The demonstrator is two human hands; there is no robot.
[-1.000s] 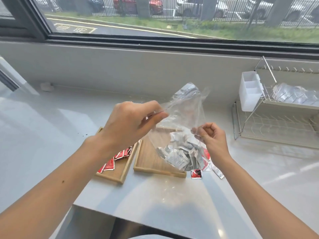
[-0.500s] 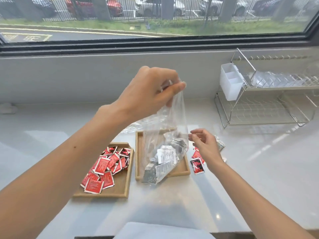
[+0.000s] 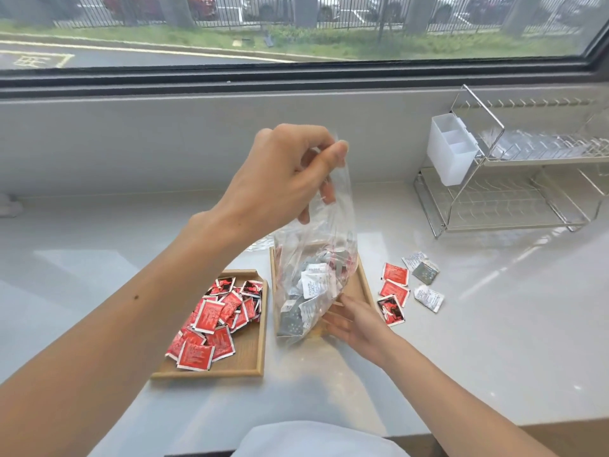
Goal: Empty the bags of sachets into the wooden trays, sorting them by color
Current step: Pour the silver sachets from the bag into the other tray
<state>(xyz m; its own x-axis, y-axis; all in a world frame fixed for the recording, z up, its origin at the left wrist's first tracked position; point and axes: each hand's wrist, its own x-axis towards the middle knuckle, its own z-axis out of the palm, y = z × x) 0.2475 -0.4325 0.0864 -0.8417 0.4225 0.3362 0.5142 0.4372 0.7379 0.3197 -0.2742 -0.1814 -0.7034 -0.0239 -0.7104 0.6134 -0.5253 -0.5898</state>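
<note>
My left hand (image 3: 283, 179) pinches the top of a clear plastic bag (image 3: 333, 232) and holds it up over the right wooden tray (image 3: 364, 285). Grey and white sachets (image 3: 309, 288) fill the bag's lower part. Beside the bag's bottom, my right hand (image 3: 356, 321) lies with fingers spread, touching the plastic without gripping it. The left wooden tray (image 3: 250, 357) holds a pile of red sachets (image 3: 214, 321). Three red sachets (image 3: 393, 293) and a few grey and white loose sachets (image 3: 425, 278) lie on the counter right of the trays.
A metal dish rack (image 3: 507, 199) with a white plastic holder (image 3: 451, 150) stands at the back right against the window wall. The pale counter (image 3: 99, 245) ends at a front edge near my body. A small white object (image 3: 10, 204) sits far left.
My left hand has lifted the bag higher by its top. My right hand let go of the bag's edge and dropped to its bottom, fingers spread. The view tilted, showing both trays.
</note>
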